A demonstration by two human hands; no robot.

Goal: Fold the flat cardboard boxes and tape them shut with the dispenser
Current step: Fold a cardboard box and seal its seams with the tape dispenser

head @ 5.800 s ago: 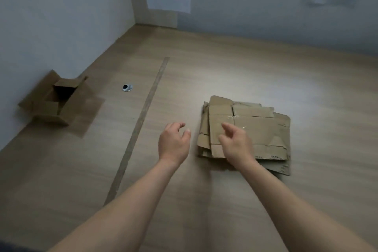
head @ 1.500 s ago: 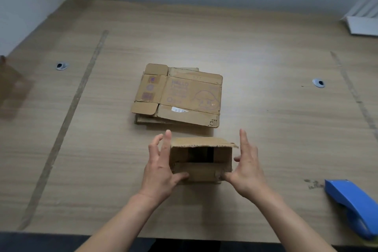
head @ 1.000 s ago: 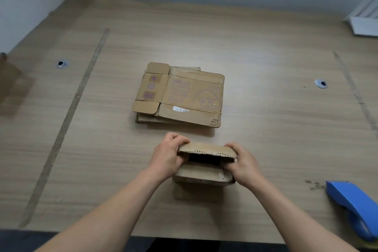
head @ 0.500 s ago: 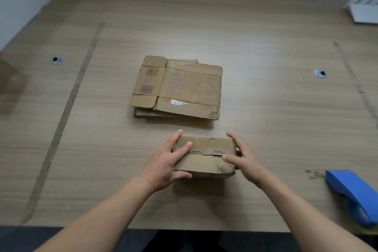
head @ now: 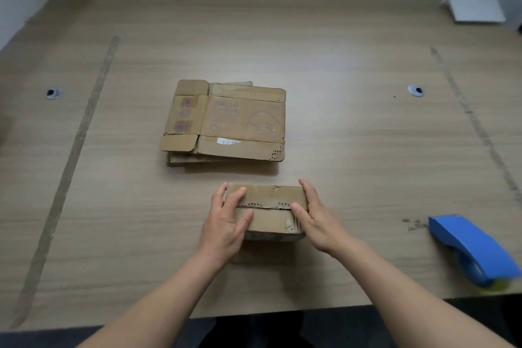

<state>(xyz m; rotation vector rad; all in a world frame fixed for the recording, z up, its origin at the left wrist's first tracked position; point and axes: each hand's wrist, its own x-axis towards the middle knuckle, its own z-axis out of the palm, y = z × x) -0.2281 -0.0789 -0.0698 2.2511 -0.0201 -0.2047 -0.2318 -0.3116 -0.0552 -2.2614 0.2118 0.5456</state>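
Folded box [head: 270, 216], left hand [head: 226, 224] and right hand [head: 320, 222] flat on closed flaps

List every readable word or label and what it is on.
"HALLO", second letter unsure: purple print on the top flat box.
Below it, purple lines: too blurred to read.
On that box, white sticker: too small to read.
No text visible on the dispenser.

The folded brown cardboard box [head: 271, 196] sits near the front edge of the pale wooden table [head: 353, 150]. Behind it lies the stack of flat brown cardboard boxes [head: 228, 121]; well to its right, the blue plastic tape dispenser [head: 469, 246].
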